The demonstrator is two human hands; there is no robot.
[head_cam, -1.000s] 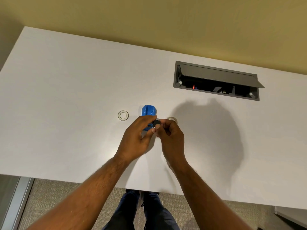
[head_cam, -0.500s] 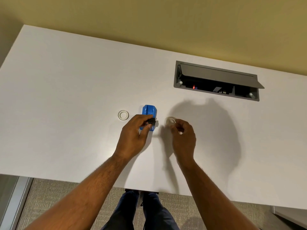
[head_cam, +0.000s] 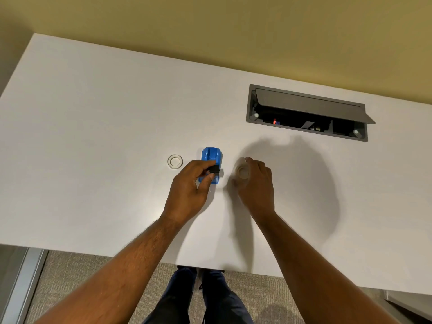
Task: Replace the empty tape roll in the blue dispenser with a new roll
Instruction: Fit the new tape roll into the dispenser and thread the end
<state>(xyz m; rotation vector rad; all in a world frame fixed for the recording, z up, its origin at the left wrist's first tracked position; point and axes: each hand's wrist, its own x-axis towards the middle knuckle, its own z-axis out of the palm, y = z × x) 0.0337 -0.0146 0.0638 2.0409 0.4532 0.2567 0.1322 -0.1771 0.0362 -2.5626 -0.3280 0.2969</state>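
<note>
The blue dispenser (head_cam: 211,157) lies on the white table (head_cam: 93,136) near the middle. My left hand (head_cam: 189,185) pinches a small black spindle (head_cam: 214,170) just over the dispenser's near end. My right hand (head_cam: 256,183) is to the right of the dispenser with its fingers closed on a pale tape roll (head_cam: 242,172), which is blurred. Another clear, ring-shaped tape roll (head_cam: 175,161) lies flat on the table left of the dispenser, apart from both hands.
A grey cable box (head_cam: 306,113) with its lid up is sunk into the table at the back right. A yellow wall runs behind the table. The table's near edge is just under my forearms, with carpet and my legs below.
My hands were together at the black spindle. My right hand has moved right and now holds the pale roll. My left hand has stayed at the dispenser with the spindle.
</note>
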